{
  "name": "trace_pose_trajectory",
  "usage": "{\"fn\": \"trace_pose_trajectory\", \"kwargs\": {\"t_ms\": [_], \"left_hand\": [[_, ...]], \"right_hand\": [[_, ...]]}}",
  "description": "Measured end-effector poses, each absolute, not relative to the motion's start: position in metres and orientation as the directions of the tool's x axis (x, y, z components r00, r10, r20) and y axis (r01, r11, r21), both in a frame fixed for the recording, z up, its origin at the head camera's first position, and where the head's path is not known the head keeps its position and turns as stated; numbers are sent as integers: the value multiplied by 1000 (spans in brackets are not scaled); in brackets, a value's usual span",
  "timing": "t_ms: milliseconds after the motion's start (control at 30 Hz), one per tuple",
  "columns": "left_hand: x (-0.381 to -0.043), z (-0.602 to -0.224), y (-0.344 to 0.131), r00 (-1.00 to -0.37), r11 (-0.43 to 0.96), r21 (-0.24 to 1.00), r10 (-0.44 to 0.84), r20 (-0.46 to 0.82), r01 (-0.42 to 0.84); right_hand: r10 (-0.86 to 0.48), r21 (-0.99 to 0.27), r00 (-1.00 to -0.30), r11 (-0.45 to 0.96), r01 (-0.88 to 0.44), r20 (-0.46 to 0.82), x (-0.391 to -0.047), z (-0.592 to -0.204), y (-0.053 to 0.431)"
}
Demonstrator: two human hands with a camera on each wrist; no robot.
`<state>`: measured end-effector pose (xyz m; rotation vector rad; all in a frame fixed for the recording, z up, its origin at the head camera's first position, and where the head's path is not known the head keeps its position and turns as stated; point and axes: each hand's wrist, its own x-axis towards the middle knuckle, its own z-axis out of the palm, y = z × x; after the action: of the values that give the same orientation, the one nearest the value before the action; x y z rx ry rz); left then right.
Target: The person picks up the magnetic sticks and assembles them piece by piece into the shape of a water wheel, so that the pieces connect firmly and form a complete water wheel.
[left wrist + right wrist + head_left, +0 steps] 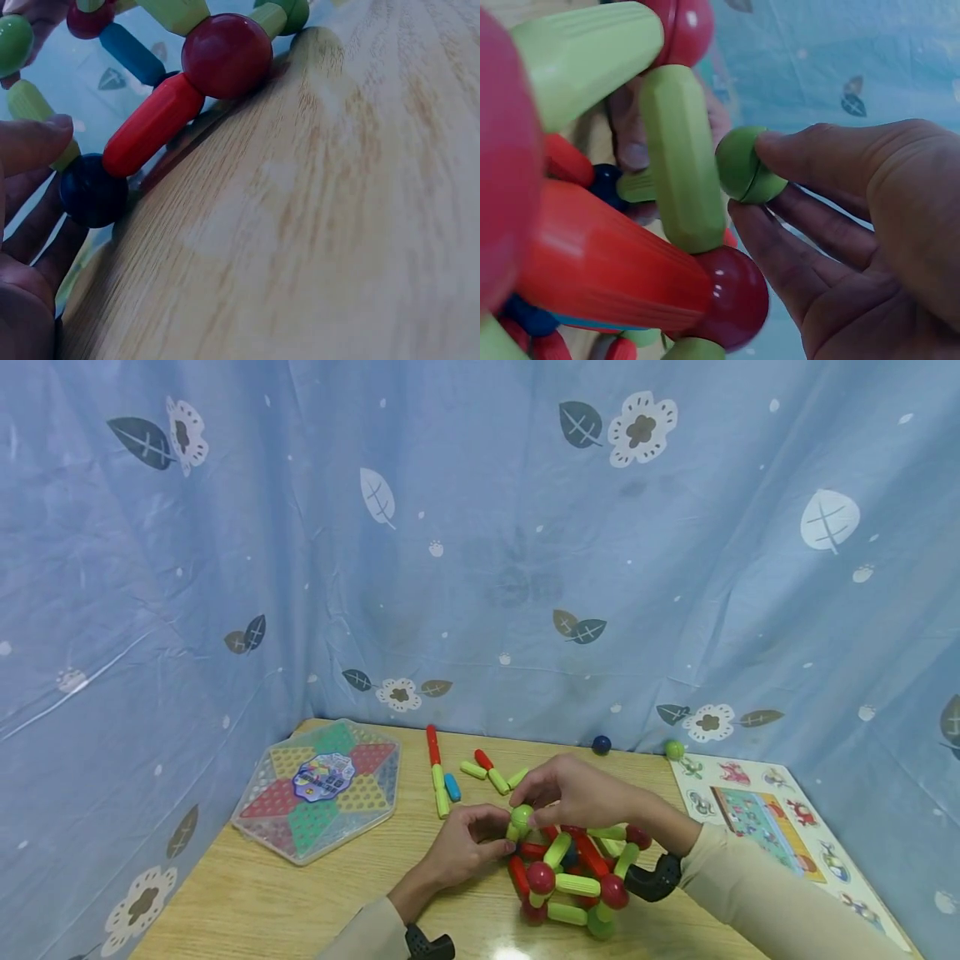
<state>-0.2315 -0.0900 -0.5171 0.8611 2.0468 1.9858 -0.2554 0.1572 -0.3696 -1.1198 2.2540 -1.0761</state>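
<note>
A green ball is pinched between the thumb and fingers of my right hand. My left hand pinches a light green rod that stands up from a dark blue ball. The green ball is just above this rod's upper end; a small gap shows in the left wrist view. A red rod joins the dark blue ball to a dark red ball. These belong to a frame of balls and rods, whose near light green rod lies below my right wrist.
Behind the hands lie loose rods, among them a blue rod and a red rod. A hexagonal game board lies left. Near the curtain are a blue ball and a green ball. A picture board lies right.
</note>
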Motion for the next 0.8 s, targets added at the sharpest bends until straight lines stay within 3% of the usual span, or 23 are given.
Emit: {"fn": "trace_pose_trajectory", "kwargs": {"t_ms": [400, 567, 800], "left_hand": [[-233, -518, -90, -801, -57, 948, 519, 297, 314], [-232, -520, -89, -804, -57, 950, 520, 290, 306], [-232, -519, -90, -802, -66, 954, 527, 282, 293]], "right_hand": [[-793, -692, -609, 439, -573, 1, -251, -374, 156], [-734, -656, -676, 482, -581, 60, -247, -356, 180], [-521, -801, -834, 413, -432, 181, -240, -360, 246]]}}
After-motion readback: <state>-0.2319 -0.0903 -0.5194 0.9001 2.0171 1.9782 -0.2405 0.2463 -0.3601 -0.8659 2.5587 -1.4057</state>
